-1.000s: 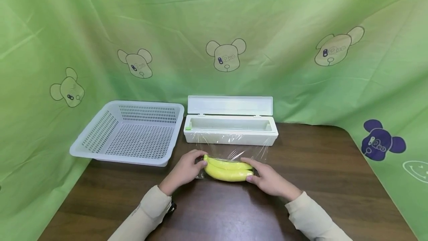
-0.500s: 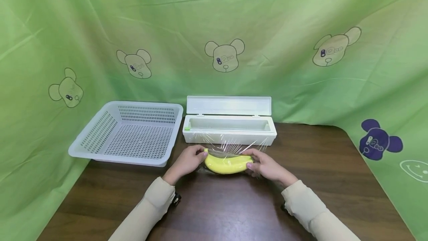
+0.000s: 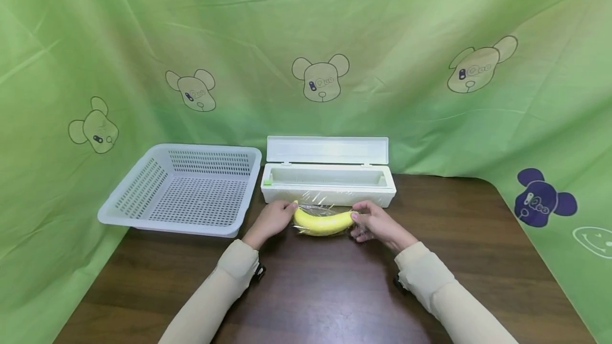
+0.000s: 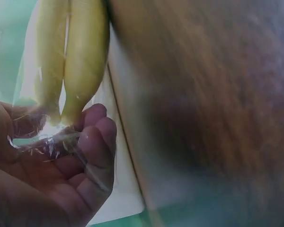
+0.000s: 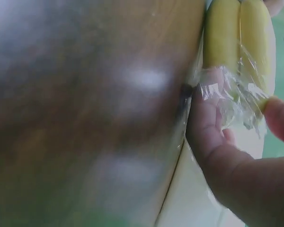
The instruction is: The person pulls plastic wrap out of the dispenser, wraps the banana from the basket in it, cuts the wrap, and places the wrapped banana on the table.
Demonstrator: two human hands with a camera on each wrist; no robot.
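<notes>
Bananas (image 3: 325, 224), two side by side in clear film (image 5: 248, 106), are held apparently just above the worktop (image 3: 330, 285), close in front of the open-lidded white box (image 3: 330, 196). Good wrapping here probably means keeping the film taut, turning both ends together and smoothing the loose folds (they look bunched at the right end). The left grip (image 3: 274, 217) pinches one end; the right grip (image 3: 375, 223) clasps the other between thumb and fingers. Both forearms (image 3: 212, 293) reach forward, angling in toward each other.

The left wrist view crops bananas (image 4: 86, 52) and blurs the table (image 4: 217, 104).
</notes>
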